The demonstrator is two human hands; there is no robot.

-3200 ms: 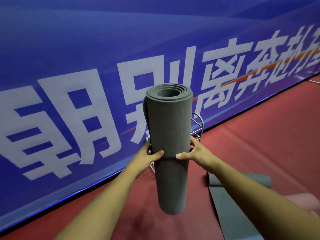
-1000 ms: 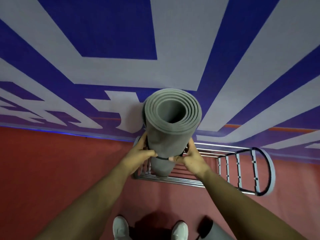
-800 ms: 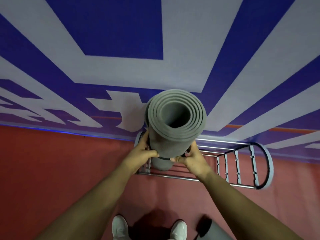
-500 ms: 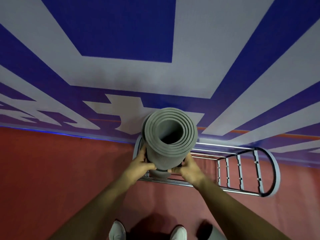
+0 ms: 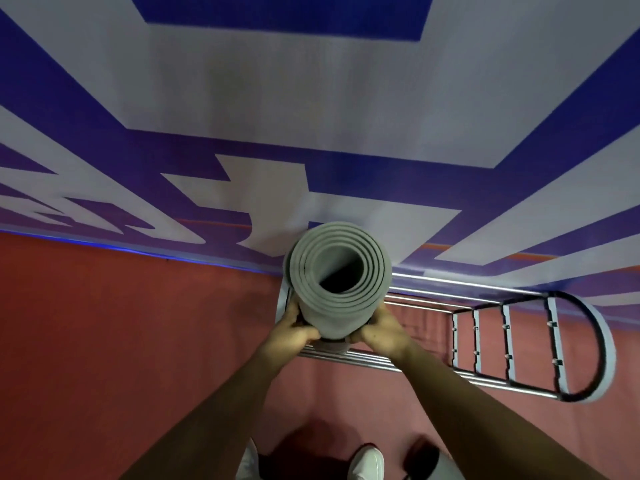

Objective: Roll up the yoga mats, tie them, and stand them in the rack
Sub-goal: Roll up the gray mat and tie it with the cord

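Red flooring (image 5: pixel 104 341) fills the lower half of the view and meets a blue banner (image 5: pixel 311 98) with large white characters along a thin blue edge line; an orange stripe crosses the banner low down. Rack (image 5: pixel 519 341) of chrome bars stands on the floor against the banner, its long rails running left to right and its right end closed by a rounded grey-and-black hoop with short cross rungs. Grey rolled mat (image 5: pixel 337 299) is upright at the rack's left end, seen from above so that its spiral layers and dark hollow core face the camera; its lower end is hidden behind the roll and hands, so contact with the rack base cannot be judged. Left hand (image 5: pixel 294 336) and right hand (image 5: pixel 381 332) clasp the roll from opposite sides, fingers curled round it, thumbs toward the viewer, near a dark band. White shoes (image 5: pixel 367 462) show at the bottom edge, with a second grey roll (image 5: pixel 436 465) partly visible just right of them on the floor.
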